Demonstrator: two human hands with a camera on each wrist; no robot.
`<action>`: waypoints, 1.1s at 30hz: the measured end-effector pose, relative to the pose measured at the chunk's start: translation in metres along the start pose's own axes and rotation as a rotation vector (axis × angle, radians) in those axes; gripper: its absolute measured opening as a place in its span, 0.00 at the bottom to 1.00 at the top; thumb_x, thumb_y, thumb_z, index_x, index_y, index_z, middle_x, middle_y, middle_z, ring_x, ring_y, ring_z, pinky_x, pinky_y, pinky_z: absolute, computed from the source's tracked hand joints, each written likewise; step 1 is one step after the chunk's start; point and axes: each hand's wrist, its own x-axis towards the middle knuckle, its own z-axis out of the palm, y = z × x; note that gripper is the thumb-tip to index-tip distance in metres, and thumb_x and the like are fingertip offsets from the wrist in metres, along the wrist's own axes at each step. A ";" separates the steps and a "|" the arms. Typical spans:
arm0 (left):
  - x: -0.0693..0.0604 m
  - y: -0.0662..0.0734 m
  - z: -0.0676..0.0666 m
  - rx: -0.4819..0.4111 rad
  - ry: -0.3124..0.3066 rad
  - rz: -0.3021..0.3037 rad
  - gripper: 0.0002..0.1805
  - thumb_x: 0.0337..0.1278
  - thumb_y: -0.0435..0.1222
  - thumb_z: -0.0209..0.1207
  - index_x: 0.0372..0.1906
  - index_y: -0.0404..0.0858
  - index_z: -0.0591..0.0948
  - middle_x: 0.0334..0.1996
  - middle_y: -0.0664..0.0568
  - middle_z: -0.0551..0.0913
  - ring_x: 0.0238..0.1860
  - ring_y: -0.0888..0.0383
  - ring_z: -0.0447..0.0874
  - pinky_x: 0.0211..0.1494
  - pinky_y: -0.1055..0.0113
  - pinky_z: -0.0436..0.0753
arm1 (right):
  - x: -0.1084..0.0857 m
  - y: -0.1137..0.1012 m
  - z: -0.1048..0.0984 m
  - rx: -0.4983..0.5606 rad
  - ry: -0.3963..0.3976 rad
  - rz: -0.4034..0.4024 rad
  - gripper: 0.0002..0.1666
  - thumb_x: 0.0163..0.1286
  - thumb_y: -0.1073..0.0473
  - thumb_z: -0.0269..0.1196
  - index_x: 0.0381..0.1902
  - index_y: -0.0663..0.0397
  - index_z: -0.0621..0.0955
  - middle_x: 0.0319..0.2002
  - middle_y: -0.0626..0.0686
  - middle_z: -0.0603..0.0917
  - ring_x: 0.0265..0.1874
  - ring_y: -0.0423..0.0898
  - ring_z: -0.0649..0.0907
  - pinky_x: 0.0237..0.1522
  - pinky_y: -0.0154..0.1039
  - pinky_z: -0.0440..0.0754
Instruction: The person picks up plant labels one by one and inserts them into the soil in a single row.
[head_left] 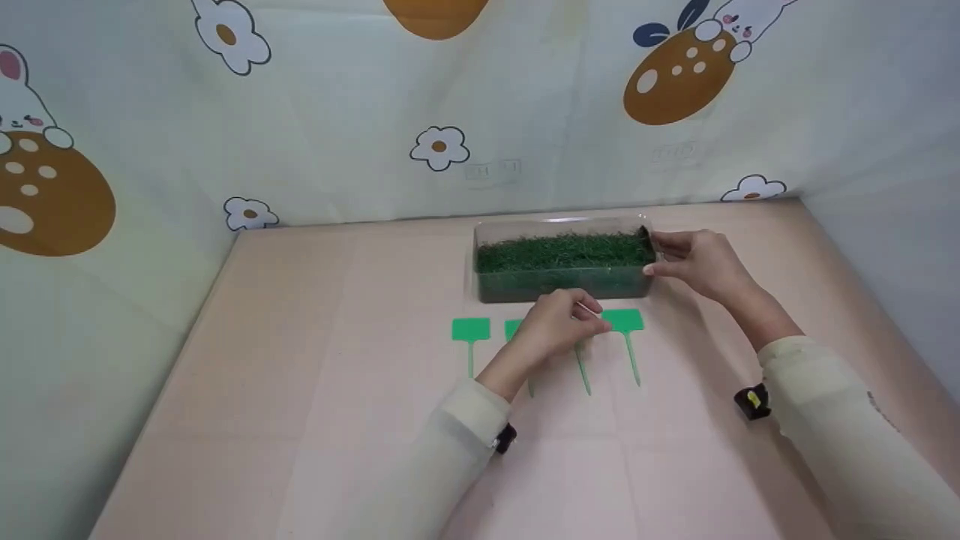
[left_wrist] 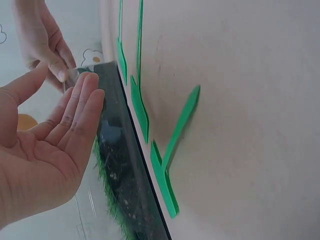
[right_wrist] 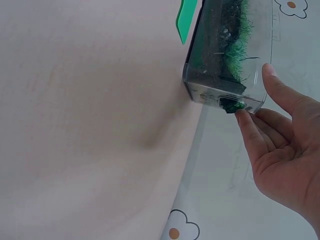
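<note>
A clear plastic planter box (head_left: pixel 562 289) holds dark soil and green grass (head_left: pixel 555 253). My right hand (head_left: pixel 701 262) grips its right end, thumb by the near corner and fingers against the end wall. A small dark green clump (right_wrist: pixel 231 104) shows at that wall, close to the index fingertip. My left hand (head_left: pixel 559 322) hovers over a row of green T-shaped plant labels (head_left: pixel 471 328), partly hiding the middle ones. Its fingers (left_wrist: pixel 80 110) are loosely extended, the thumb apart, with nothing between them. The rightmost label (head_left: pixel 622 320) lies just beyond its fingertips.
The box stands on a pale pink tabletop (head_left: pixel 300 337) near its back edge. Behind it hangs a white curtain (head_left: pixel 337 135) printed with flowers and rabbits. Dark wrist devices (head_left: pixel 752 401) sit by both sleeves.
</note>
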 end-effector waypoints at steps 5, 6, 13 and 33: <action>0.005 0.005 0.009 0.002 -0.010 -0.032 0.18 0.62 0.50 0.65 0.50 0.45 0.84 0.46 0.55 0.87 0.41 0.62 0.85 0.51 0.63 0.83 | -0.001 0.001 0.000 -0.016 0.003 -0.009 0.40 0.66 0.53 0.69 0.71 0.62 0.69 0.70 0.64 0.71 0.67 0.59 0.75 0.63 0.53 0.76; 0.006 0.006 0.011 0.003 -0.012 -0.039 0.17 0.62 0.50 0.65 0.50 0.46 0.84 0.45 0.55 0.87 0.40 0.63 0.85 0.51 0.63 0.83 | -0.001 0.001 0.000 -0.016 0.002 -0.010 0.40 0.66 0.53 0.69 0.71 0.62 0.69 0.70 0.64 0.71 0.67 0.59 0.75 0.63 0.53 0.77; 0.011 0.011 0.021 0.021 -0.006 -0.058 0.16 0.60 0.50 0.66 0.47 0.47 0.84 0.40 0.56 0.87 0.37 0.64 0.84 0.48 0.64 0.82 | -0.001 0.001 0.000 -0.021 0.012 -0.011 0.40 0.66 0.53 0.69 0.71 0.61 0.69 0.69 0.63 0.71 0.67 0.58 0.76 0.61 0.53 0.78; 0.020 0.007 0.034 0.054 -0.033 -0.139 0.13 0.60 0.51 0.67 0.35 0.45 0.85 0.26 0.49 0.88 0.24 0.62 0.78 0.33 0.69 0.74 | -0.002 -0.002 0.000 -0.003 -0.004 0.014 0.41 0.67 0.53 0.69 0.72 0.60 0.68 0.71 0.63 0.70 0.68 0.58 0.74 0.63 0.53 0.77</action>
